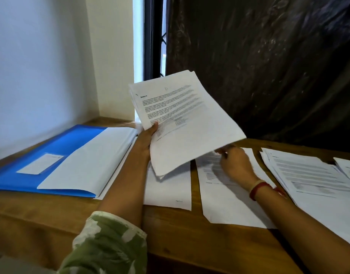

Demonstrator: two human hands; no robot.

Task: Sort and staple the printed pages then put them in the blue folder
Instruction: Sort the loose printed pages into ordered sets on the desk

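Printed pages (182, 119) are up in the air over the middle of the tabletop (190, 244), a slightly fanned stack tilted toward the camera. The top sheet has a bold heading and blocks of small black text, too blurry to read. The left hand (145, 143) grips the stack by its left edge, thumb on the front and the other fingers tucked out of sight behind it.

The right hand (235, 165) is at the stack's lower right corner, over a loose sheet (229, 204) lying flat. Its fingers (222, 153) are loosely bent and smeared, so honestly I can't tell if they've got hold of anything. It has a red band (259, 189) on the wrist.

Another single sheet (168, 192) lies under the raised stack, and a messier pile (312, 175) sits off to the right. The blue folder (51, 151) lies open at the left with white paper (91, 161) inside and a white label (39, 164) on it. Black plastic sheeting (269, 66) hangs behind everything.
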